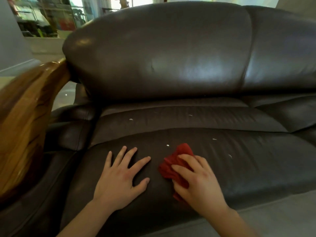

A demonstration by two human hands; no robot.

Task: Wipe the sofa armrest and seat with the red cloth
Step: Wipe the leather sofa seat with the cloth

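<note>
**Red cloth under right hand on sofa seat**

While the right hand [198, 178] presses down on the red cloth [176, 166], its fingers lie spread over the bunched fabric, holding it flat against the seat [239, 168] rather than pinching it. Cloth: deep red, soft-looking, crumpled into loose folds; one lobe sticks out beyond the fingertips toward the backrest, another edge shows below the palm near the seat's front. No label or print readable on it.

Left hand [119, 177]: empty, fingers splayed wide, palm flat on the seat just beside the cloth, not touching it.

Seat: dark brown leather, creased with fine wrinkles, slight sheen. Several small white specks [167, 145] lie on the leather, the nearest just beyond the cloth, others farther back and to the right.

Backrest [162, 53]: same dark leather, puffy, glossy with window reflections, split by a vertical seam at right.

Armrest [29, 117]: at far left, polished wood top in amber-brown grain, with padded leather beneath. No brand marks or writing visible anywhere on the sofa.
</note>
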